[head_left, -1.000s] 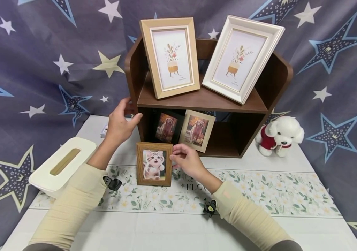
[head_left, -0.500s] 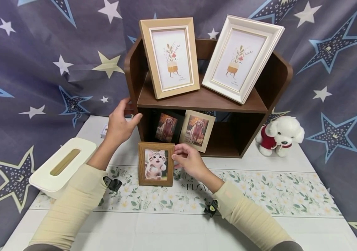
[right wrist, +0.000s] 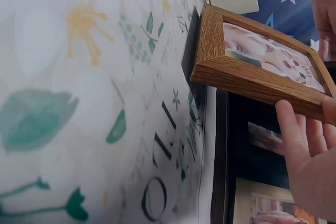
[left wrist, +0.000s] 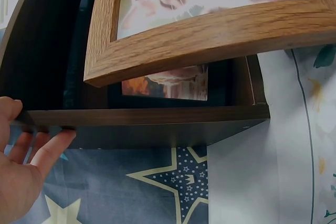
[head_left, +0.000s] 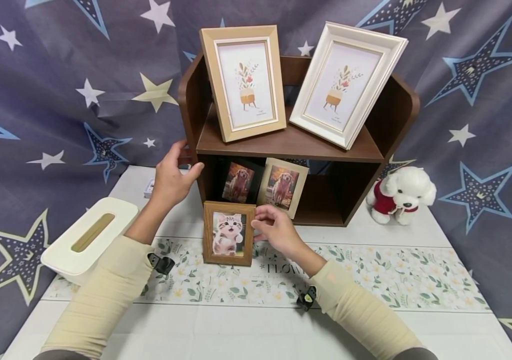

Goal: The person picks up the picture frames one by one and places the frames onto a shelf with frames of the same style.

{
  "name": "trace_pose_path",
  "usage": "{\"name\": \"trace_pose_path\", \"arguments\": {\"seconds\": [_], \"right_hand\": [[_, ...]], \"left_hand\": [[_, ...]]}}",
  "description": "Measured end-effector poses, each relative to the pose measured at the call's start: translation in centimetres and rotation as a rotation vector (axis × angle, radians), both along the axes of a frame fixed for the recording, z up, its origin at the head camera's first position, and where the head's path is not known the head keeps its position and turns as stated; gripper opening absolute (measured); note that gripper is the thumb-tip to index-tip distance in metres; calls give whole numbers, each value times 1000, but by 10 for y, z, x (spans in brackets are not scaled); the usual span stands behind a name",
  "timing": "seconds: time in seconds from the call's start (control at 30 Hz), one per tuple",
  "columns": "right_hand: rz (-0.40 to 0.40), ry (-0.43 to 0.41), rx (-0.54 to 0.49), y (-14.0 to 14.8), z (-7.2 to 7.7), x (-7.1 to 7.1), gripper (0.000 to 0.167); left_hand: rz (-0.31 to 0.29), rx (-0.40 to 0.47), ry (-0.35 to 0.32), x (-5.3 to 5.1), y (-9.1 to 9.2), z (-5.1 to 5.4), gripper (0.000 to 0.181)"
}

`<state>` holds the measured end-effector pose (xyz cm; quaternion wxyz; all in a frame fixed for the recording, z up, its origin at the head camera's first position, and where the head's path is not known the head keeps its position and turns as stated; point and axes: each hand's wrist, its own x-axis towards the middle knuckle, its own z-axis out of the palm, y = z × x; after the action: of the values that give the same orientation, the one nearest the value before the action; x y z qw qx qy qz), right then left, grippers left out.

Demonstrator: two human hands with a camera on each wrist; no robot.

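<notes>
My right hand (head_left: 278, 231) pinches the right edge of a brown wooden picture frame (head_left: 208, 232) with a kitten photo. The frame is upright in front of the shelf's lower left part; whether its bottom touches the table I cannot tell. In the right wrist view, the fingers (right wrist: 293, 129) lie along the edge of the frame (right wrist: 252, 88). My left hand (head_left: 171, 175) holds the left side panel of the dark brown shelf (head_left: 292, 146), thumb at the front edge and fingers along the outside. The left wrist view shows those fingers (left wrist: 52, 148) at the panel (left wrist: 147, 116).
Black (head_left: 252, 187) and beige (head_left: 298, 192) dog-photo frames stand in the lower compartment. Tan (head_left: 229, 132) and white (head_left: 358, 131) frames lean above. A white tissue box (head_left: 64, 250) stands left, a plush dog (head_left: 411, 187) right. A floral runner (head_left: 373, 275) crosses the table.
My right hand has moved the kitten picture frame a little to the right and slightly back toward the shelf. The left hand has kept its place on the side panel.
</notes>
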<state>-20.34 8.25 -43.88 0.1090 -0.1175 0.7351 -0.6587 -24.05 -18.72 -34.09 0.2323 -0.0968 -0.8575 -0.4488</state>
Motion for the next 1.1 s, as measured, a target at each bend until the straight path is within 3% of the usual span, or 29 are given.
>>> {"name": "trace_pose_path", "arguments": {"seconds": [1.1], "right_hand": [[-57,20,-34,30,5,-4,25]], "left_hand": [[-3,4,11,-1,-1,-1,58]]}}
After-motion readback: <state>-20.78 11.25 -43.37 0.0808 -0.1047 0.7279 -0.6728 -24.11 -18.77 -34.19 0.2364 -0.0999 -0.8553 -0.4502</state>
